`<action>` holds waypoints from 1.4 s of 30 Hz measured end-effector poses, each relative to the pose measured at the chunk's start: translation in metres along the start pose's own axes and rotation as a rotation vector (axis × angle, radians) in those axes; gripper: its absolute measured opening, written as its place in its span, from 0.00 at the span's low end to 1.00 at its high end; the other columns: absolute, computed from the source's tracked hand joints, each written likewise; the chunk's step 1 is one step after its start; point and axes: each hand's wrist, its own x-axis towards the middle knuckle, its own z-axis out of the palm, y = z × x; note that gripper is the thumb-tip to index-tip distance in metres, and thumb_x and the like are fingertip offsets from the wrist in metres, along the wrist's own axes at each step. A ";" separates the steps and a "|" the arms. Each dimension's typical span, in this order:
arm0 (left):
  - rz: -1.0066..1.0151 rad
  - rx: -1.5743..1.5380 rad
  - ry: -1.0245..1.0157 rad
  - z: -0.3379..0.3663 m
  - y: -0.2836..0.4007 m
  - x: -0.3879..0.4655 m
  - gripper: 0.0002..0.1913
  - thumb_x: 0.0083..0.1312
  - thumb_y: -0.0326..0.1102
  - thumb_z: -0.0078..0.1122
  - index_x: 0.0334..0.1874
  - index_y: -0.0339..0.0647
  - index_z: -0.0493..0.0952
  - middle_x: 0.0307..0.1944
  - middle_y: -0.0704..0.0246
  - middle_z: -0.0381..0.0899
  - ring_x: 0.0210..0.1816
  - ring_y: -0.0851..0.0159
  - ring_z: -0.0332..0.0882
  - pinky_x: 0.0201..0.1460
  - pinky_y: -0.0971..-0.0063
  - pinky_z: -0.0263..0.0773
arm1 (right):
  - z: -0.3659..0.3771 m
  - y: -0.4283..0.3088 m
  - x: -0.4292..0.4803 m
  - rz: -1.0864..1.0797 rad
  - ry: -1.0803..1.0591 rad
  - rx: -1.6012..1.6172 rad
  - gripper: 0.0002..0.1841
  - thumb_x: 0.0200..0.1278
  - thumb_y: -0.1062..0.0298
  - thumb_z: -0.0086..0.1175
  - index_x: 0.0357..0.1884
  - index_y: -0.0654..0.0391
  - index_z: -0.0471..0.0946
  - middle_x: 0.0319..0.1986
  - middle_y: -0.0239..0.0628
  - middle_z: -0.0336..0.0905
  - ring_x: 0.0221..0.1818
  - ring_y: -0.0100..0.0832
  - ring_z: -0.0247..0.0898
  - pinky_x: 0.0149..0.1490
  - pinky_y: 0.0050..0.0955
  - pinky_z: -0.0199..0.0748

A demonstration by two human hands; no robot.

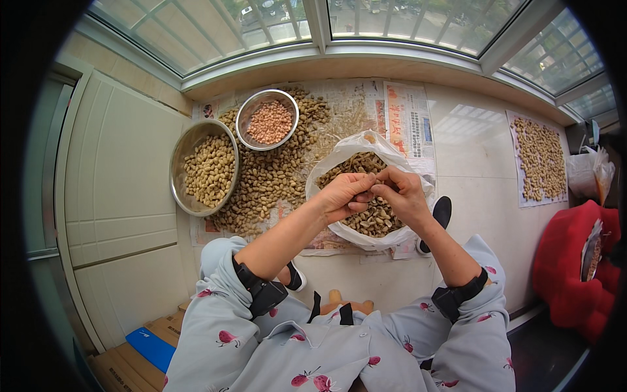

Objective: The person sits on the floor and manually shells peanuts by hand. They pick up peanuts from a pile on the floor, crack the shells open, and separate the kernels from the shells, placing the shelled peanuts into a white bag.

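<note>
My left hand (347, 195) and my right hand (402, 195) meet fingertip to fingertip above a white plastic bag (321, 171). Their thumbs and forefingers pinch a small thing, seemingly a peanut, almost wholly covered by the fingers. Inside the open bag lie many broken peanut shells (374, 223). Left of the bag, unshelled peanuts (267, 171) are heaped over newspaper. A large steel bowl (175, 171) of paler unshelled peanuts stands at the heap's left side. Behind it, a smaller steel bowl (240, 128) contains shelled pink peanut kernels (270, 122).
Newspaper sheets (411, 122) cover part of the tiled floor (470, 161). More peanuts (541, 161) are spread on a sheet at the right, near a red plush seat (558, 259). A cabinet door (122, 161) flanks the left; cardboard (127, 367) lies at lower left. Windows (406, 24) run along the back.
</note>
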 end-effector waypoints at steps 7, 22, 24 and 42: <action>-0.021 -0.008 -0.032 -0.001 -0.001 0.000 0.14 0.68 0.45 0.56 0.35 0.40 0.75 0.26 0.77 0.69 0.23 0.82 0.58 0.18 0.91 0.53 | 0.002 -0.004 0.001 -0.086 0.018 -0.055 0.06 0.54 0.71 0.60 0.29 0.61 0.75 0.14 0.36 0.70 0.16 0.23 0.62 0.24 0.25 0.59; 0.034 -0.114 -0.055 0.000 0.000 0.001 0.11 0.69 0.41 0.56 0.38 0.39 0.74 0.27 0.76 0.71 0.22 0.82 0.58 0.16 0.92 0.53 | 0.007 -0.001 -0.001 -0.023 0.081 0.049 0.03 0.60 0.74 0.57 0.32 0.61 0.77 0.20 0.33 0.78 0.22 0.20 0.72 0.29 0.22 0.67; 0.049 -0.086 -0.030 0.003 0.001 0.001 0.11 0.69 0.41 0.56 0.37 0.39 0.74 0.27 0.74 0.72 0.21 0.82 0.58 0.16 0.92 0.53 | 0.010 -0.001 -0.003 0.023 0.100 0.213 0.02 0.61 0.74 0.56 0.33 0.62 0.77 0.22 0.32 0.79 0.26 0.18 0.72 0.31 0.21 0.68; 0.569 0.877 0.286 0.019 -0.002 -0.001 0.07 0.59 0.28 0.65 0.36 0.37 0.77 0.23 0.77 0.73 0.24 0.82 0.66 0.26 0.87 0.62 | 0.016 0.007 -0.006 0.459 0.078 0.831 0.14 0.74 0.58 0.43 0.44 0.59 0.74 0.23 0.21 0.65 0.22 0.11 0.53 0.24 0.12 0.48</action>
